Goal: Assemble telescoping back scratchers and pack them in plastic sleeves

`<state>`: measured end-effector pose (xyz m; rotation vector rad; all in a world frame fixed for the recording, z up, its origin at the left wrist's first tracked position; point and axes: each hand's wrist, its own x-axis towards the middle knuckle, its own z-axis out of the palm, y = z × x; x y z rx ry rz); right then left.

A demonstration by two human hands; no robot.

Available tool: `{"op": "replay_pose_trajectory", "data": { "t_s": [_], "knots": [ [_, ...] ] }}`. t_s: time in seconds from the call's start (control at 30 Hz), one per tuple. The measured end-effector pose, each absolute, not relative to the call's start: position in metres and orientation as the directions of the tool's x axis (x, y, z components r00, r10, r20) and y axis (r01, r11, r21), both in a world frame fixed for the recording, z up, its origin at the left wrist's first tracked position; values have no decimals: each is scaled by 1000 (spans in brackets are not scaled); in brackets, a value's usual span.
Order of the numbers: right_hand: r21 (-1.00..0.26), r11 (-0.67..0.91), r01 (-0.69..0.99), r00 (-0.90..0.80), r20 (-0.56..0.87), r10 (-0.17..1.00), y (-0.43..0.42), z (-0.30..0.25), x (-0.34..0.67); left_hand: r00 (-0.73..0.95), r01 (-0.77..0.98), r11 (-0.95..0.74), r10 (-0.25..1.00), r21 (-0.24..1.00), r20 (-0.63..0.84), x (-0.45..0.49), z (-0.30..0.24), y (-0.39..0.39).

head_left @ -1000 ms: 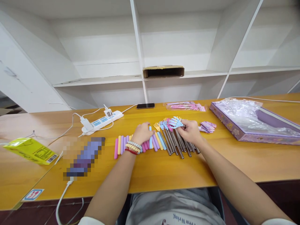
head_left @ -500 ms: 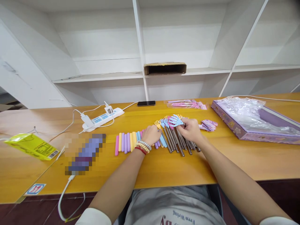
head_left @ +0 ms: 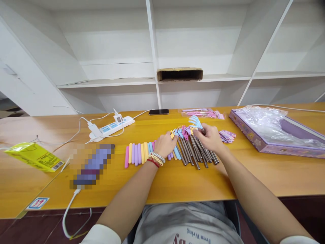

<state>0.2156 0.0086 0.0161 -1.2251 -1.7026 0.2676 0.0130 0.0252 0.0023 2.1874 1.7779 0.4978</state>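
A row of telescopic back scratchers (head_left: pixel 195 152) with dark metal shafts and small coloured claw heads lies on the wooden table (head_left: pixel 177 179). My right hand (head_left: pixel 209 137) pinches one with a light blue claw head (head_left: pixel 195 121), lifted above the others. Left of them lies a row of pastel handle sleeves (head_left: pixel 138 153) in pink, yellow, purple and blue. My left hand (head_left: pixel 165 145), with bead bracelets at the wrist, rests curled on the right end of that row, beside the claw heads; what its fingers hold is hidden.
A white power strip (head_left: pixel 111 128) with cables, a black phone (head_left: pixel 158 112), pink packets (head_left: pixel 203 113), small pink cards (head_left: pixel 227 135), a purple box with plastic wrap (head_left: pixel 276 130) and a yellow carton (head_left: pixel 34 157) lie on the table. White shelves with a cardboard box (head_left: pixel 179 74) stand behind.
My right hand has lifted the blue-headed scratcher up and away from the pile. My left hand slid right along the sleeves toward the scratchers.
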Motion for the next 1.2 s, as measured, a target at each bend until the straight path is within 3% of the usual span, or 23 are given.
{"op": "replay_pose_trajectory", "data": {
  "t_s": [0.07, 0.13, 0.2, 0.3, 0.43, 0.57, 0.73, 0.93, 1.2],
  "knots": [
    [-846, 407, 346, 61, 453, 890, 11, 22, 223, 186, 872, -228, 973, 434, 138, 14, 3, 24],
    [-954, 300, -11, 42, 299, 953, 14, 28, 231, 201, 855, -263, 962, 447, 183, 16, 5, 22],
    [-939, 199, -280, -25, 215, 976, 16, 32, 237, 224, 831, -317, 943, 457, 245, 20, 7, 17],
    [-863, 179, -472, -65, 236, 969, 18, 33, 240, 304, 766, -448, 885, 462, 354, 28, 10, 7],
    [-774, 244, -585, -10, 307, 952, 13, 28, 226, 517, 598, -660, 751, 454, 410, 38, 8, -8],
    [-763, 193, -617, -56, 287, 956, 7, 22, 207, 620, 563, -735, 678, 378, 395, 43, 3, -15],
    [-770, 180, -612, -42, 258, 965, 9, 20, 203, 615, 618, -721, 692, 314, 379, 43, 1, -13],
    [-717, 322, -618, 94, 339, 936, 16, 23, 235, 643, 637, -733, 676, 239, 361, 43, 2, -14],
    [-475, 214, -853, 103, 250, 963, 19, 29, 248, 564, 728, -648, 751, 223, 343, 47, 2, -9]
  ]
}}
